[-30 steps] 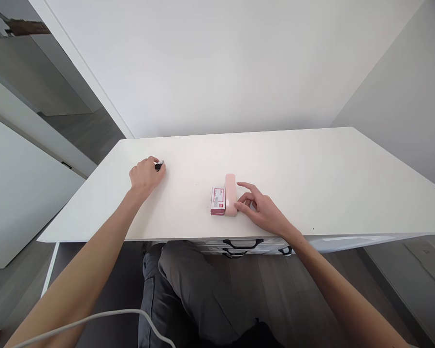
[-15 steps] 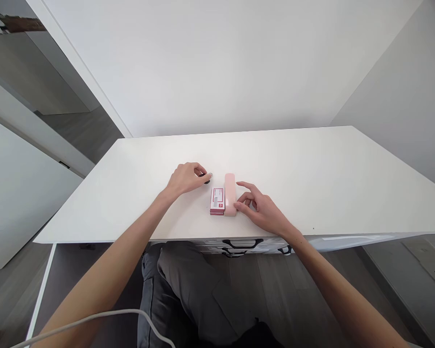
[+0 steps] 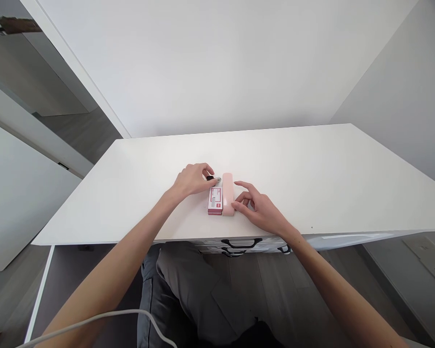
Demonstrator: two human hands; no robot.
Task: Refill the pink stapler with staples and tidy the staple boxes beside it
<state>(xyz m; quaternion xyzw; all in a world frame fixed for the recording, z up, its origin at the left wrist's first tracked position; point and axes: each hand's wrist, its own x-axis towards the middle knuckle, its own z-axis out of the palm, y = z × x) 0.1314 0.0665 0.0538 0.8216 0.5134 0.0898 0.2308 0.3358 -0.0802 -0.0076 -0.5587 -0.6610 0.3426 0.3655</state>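
Observation:
A small black clip with silver handles, which looks like a binder clip (image 3: 210,179), is pinched between the thumb and fingers of my left hand (image 3: 194,180). It is just above the far end of a small red-and-white box (image 3: 215,200). Right beside that box lies a long pink stapler (image 3: 228,193), its length pointing away from me. My right hand (image 3: 259,207) rests at the stapler's right side with fingers apart. Its thumb tip touches the near part of the stapler, and the index finger stretches along the far part without gripping it.
The white tabletop (image 3: 293,179) runs back to a white wall (image 3: 217,67). Below its front edge are drawers with black handles (image 3: 241,243). A white cable (image 3: 105,315) crosses in front of my left forearm.
My left hand has moved right with the binder clip, bringing it near the box's far end and the stapler. My right hand stays in about the same place beside the stapler.

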